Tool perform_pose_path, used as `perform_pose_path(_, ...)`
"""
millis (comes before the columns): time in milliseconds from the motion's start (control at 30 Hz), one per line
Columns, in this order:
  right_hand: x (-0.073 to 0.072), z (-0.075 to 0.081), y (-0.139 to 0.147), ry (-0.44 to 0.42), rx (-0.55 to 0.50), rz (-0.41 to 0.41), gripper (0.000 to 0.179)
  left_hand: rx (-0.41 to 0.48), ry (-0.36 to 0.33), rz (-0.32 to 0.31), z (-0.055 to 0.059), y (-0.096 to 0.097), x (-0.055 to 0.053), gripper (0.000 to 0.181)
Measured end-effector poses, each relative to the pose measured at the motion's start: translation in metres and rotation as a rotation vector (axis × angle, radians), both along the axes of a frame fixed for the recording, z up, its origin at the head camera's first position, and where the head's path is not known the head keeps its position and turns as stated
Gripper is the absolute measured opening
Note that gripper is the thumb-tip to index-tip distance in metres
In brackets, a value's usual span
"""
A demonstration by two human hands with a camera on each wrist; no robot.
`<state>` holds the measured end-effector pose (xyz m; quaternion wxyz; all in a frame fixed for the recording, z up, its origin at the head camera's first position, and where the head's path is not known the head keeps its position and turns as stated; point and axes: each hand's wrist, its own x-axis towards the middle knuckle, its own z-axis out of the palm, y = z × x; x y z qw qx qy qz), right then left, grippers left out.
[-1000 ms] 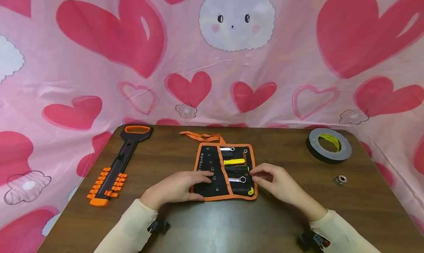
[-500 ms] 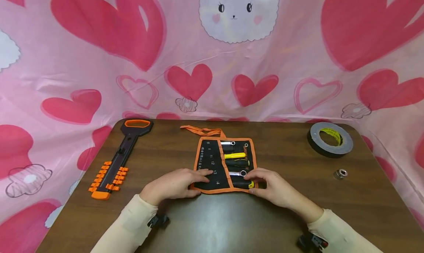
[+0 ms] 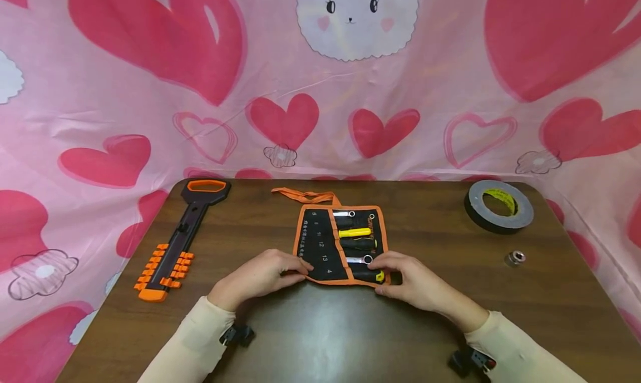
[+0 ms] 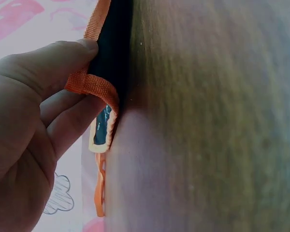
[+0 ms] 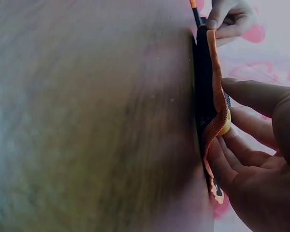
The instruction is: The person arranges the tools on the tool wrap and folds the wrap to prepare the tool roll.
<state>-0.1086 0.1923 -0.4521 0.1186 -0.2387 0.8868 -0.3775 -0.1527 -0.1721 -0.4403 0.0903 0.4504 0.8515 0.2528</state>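
A black tool pouch with orange edging lies unfolded at the middle of the table, numbers printed on its left panel. Its right pockets carry two ring-ended wrenches, a yellow-handled tool and black-handled tools. My left hand pinches the pouch's near left corner; the left wrist view shows the thumb on the orange trim and fingers behind it. At the near right corner, my right hand holds the edge between thumb and fingers, around the lowest handle's yellow end.
An orange strap trails from the pouch's far edge. To the left lies a black holder with orange clips and handle. At right are a grey tape roll and a small metal socket. A heart-print cloth hangs behind the table.
My left hand has drawn back from the left panel to the pouch's near left corner. My right hand has moved from the right side to the near right corner. The head view has tilted slightly.
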Motion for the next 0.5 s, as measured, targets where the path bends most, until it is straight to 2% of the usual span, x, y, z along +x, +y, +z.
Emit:
perform_pose_path(267,0.001,0.0,-0.001,0.058,0.032,0.014,0.041,0.051,-0.09,0.109,-0.003,0.001,-0.005,0.013)
perform_pose_path(500,0.003,0.001,-0.004,0.086,0.038,-0.025,0.037,0.103,-0.205,0.226,-0.007,0.003,-0.01,0.009)
